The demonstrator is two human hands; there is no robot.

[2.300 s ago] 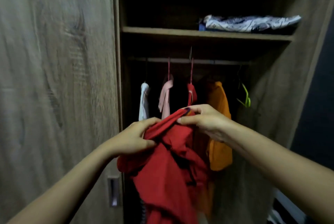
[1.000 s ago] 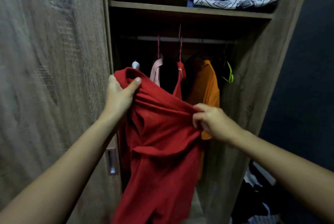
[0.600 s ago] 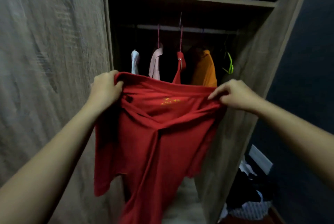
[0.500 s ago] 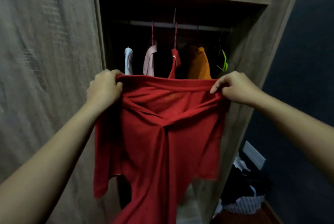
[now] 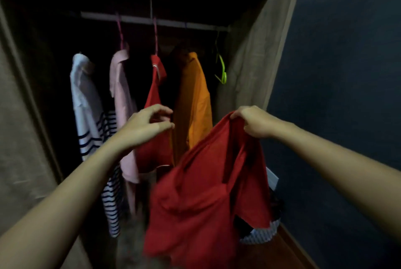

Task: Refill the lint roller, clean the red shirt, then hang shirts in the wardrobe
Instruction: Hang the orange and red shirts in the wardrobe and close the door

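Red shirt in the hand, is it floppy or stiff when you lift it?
Probably floppy: held only by the right hand, the red shirt sags in folds. Likely light, since one hand carries it. It might slip down if that grip loosens.

Wardrobe and clothing: matt cloth, wood-grain board, one glossy plastic piece.

Red shirt (image 5: 206, 192), gripped by the right hand (image 5: 253, 121): soft matt cloth, creased and folded. Hanging red top (image 5: 154, 95), orange shirt (image 5: 195, 99) and pink shirt (image 5: 121, 95), just beyond the left hand (image 5: 145, 127): smooth matt cloth. Striped shirt (image 5: 86, 106), left of the left hand: matt cloth, rumpled. Green hanger (image 5: 222, 69), above the right hand: smooth glossy plastic. Rail (image 5: 173, 22), high above both hands: smooth, dull sheen, material unclear. Wardrobe (image 5: 249, 52): matt wood-grain board, coarse-looking. Wall (image 5: 347, 73), right of the right hand: dark, flat, matt. Floor (image 5: 282, 253), below the right hand: reddish wood, faint sheen.
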